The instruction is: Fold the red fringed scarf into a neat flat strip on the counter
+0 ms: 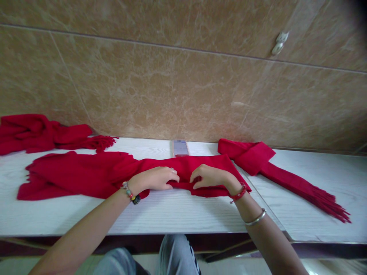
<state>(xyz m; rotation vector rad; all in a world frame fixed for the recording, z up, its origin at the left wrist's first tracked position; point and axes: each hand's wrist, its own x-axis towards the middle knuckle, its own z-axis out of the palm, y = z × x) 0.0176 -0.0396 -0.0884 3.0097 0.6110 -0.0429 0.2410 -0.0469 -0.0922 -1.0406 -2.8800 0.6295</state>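
A long red scarf (pixel 86 173) lies lengthwise along the white table, loose and wide at its left end and narrower, with layers folded over, toward the right. My left hand (pixel 157 178) rests on the middle of this scarf, its fingers closed on the cloth near the front edge. Just to the right, my right hand (pixel 210 177) has curled fingers and thumb pinching the same near edge. A small gap separates the two hands. The fingertips are partly hidden in the folds.
A second red scarf (pixel 43 133) is bunched at the back left. Another, neatly folded red scarf (pixel 258 156) with a fringed tail lies at the right, across a seam. A phone (pixel 180 148) sits by the tiled wall (pixel 160 91). A white table (pixel 172 217) supports everything.
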